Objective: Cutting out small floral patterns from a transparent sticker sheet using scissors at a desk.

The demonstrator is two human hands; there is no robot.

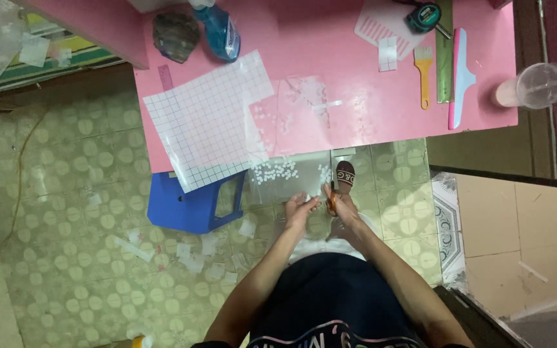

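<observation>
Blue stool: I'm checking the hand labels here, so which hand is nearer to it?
Left. The left hand pinches the clear sheet just right of the blue stool; the right hand, with scissors, is farther right.

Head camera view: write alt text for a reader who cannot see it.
Seen from above, a person's left hand holds the edge of a clear plastic sheet dotted with small white pieces, while the right hand works orange-handled scissors at it. The sheet hangs off a pink table bearing a gridded sheet, a spray bottle and a brush.
</observation>
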